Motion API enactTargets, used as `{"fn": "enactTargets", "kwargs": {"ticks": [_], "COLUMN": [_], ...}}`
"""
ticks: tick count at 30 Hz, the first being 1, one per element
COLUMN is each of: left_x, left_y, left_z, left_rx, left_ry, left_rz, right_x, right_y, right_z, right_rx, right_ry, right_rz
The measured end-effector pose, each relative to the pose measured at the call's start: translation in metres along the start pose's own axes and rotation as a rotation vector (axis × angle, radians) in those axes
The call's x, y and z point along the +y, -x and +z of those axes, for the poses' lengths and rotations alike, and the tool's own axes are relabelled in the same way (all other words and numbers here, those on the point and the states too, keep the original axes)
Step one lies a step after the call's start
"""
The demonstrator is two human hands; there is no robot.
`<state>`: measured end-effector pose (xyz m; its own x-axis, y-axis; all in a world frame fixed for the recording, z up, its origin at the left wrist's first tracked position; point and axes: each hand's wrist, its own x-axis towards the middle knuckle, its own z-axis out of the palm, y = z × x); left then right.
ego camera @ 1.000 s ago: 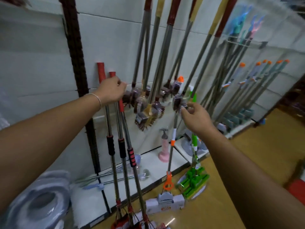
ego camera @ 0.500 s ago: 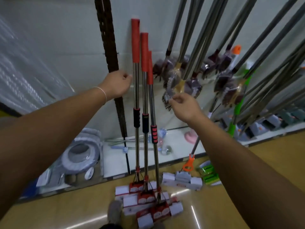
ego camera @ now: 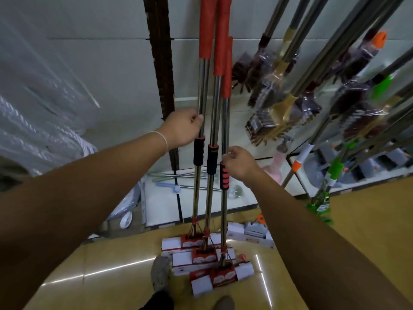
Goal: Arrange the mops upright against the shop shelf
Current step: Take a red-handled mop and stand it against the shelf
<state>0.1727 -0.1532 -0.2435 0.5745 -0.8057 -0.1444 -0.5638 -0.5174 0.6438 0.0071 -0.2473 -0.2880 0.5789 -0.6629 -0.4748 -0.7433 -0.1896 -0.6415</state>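
Since half a second ago, the right hand has left the hanging brushes and now pinches the rightmost of three red-handled mops, just above its foam sleeve. These stand upright together, heads on the yellow floor before the white shelf. At their left, the left hand grips the leftmost pole.

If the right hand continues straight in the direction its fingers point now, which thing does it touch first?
The right hand points left, toward the three red-handled mops. Most likely it first meets the nearest mop's pole, just above its red-and-black foam grip. The fingertips look almost on it already; depth is unclear.
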Motion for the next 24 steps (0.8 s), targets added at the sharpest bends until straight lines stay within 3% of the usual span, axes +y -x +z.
{"fn": "enactTargets", "kwargs": {"ticks": [7, 15, 20, 24], "left_x": [-0.007, -0.024, -0.025, -0.011], "left_y": [-0.003, 0.003, 0.001, 0.005], "left_z": [0.049, 0.078, 0.079, 0.076], "left_rx": [-0.044, -0.057, -0.056, -0.015], "left_ry": [0.095, 0.132, 0.138, 0.166], "left_rz": [-0.039, -0.079, -0.099, -0.072], "right_x": [0.033, 0.065, 0.073, 0.083], "right_y": [-0.065, -0.105, -0.091, -0.061], "right_z": [0.020, 0.033, 0.043, 0.041], "right_rx": [-0.008, -0.126, 0.009, 0.022], "right_ry": [0.027, -0.228, -0.135, -0.136], "right_rz": [0.065, 0.059, -0.029, -0.101]}}
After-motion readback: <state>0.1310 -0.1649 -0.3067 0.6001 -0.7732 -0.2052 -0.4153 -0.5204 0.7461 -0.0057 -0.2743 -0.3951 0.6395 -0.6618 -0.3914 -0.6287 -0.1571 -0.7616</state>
